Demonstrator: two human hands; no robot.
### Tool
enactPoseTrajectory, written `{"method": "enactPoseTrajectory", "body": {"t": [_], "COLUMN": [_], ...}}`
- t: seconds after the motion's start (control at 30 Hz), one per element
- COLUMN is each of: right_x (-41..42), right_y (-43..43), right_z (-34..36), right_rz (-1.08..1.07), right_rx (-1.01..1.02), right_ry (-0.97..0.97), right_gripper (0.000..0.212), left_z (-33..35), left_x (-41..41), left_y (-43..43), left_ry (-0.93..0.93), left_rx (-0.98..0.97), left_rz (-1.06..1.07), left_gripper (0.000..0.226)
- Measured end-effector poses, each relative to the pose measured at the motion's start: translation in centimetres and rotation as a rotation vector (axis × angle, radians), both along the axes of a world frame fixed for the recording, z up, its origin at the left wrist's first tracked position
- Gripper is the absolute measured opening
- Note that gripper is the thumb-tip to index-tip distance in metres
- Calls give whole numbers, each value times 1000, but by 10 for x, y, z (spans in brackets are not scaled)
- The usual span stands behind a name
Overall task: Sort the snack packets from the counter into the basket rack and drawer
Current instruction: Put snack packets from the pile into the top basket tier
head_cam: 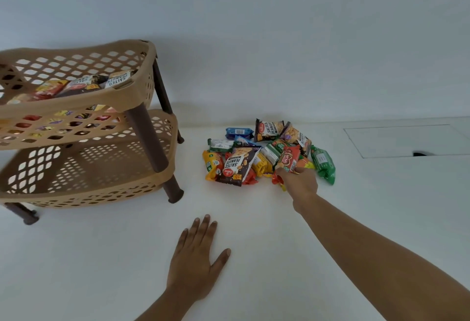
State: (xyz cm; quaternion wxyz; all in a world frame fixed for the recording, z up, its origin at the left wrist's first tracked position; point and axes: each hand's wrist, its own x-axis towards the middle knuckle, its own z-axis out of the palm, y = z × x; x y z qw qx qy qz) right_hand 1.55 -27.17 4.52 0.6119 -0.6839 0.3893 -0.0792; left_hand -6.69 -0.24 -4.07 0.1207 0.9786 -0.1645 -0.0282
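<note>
Grips red packet (288, 158) with right hand (299, 184) at the pile (235, 165) on the counter (101, 257); rests left hand (195, 262) flat, fingers spread, nearer; shows rack (76, 103) left, top basket part-filled

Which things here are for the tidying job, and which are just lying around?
For the job: heap of colourful snack packets; red snack packet gripped by the right hand; tan plastic two-tier basket rack.
Just lying about: flat white rectangular panel set in the white counter.
</note>
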Motion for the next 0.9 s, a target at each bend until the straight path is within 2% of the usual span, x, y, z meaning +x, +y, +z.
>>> {"method": "enactPoseTrajectory", "body": {"t": [0.17,0.23,0.3,0.5,0.63,0.77,0.9], "right_x": [13,16,19,22,21,13,-2], "right_y": [0,0,0,5,3,-1,-4], "right_z": [-8,-10,-12,-11,-13,-19,-15], "right_rz": [-47,-80,-98,-118,-105,-119,-91], "right_rx": [182,252,253,173,187,231,424], "right_ry": [12,16,18,18,16,-19,-60], "right_gripper": [21,29,36,26,19,30,18], "left_z": [2,0,-2,14,52,85,95], "left_x": [0,0,0,12,46,92,140], "left_y": [0,-1,0,-16,-47,-73,-91], "left_ry": [-3,-7,2,85,-68,-197,-112], "left_rx": [-2,-4,-1,-51,-218,-356,-219], "left_rz": [10,17,19,89,152,189,199], "left_gripper": [75,75,78,77,63,54,62]}}
